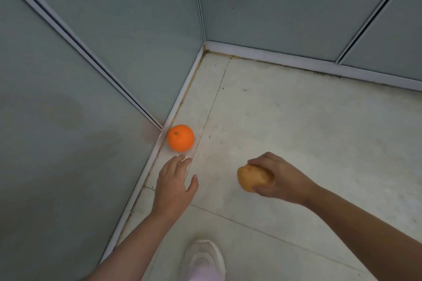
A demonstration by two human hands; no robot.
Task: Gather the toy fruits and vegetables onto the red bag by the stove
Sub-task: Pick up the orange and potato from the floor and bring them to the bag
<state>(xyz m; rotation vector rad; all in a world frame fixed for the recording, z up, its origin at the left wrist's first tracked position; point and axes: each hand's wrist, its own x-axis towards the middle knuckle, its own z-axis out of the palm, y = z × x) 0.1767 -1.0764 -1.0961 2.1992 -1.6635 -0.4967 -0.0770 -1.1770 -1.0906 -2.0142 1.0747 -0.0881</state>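
A toy orange (180,138) lies on the pale tiled floor, tight against the base rail of the grey glass wall on the left. My left hand (174,183) hovers just below it, fingers apart and pointing at it, a short gap away, holding nothing. My right hand (277,178) is further right, closed around a tan toy potato (252,178) held above the floor. The red bag and the stove are out of view.
Frosted grey glass panels (80,75) with white frames form a corner at the top centre. Pale floor tiles (308,125) spread to the right. My foot in a white shoe (204,258) stands at the bottom centre.
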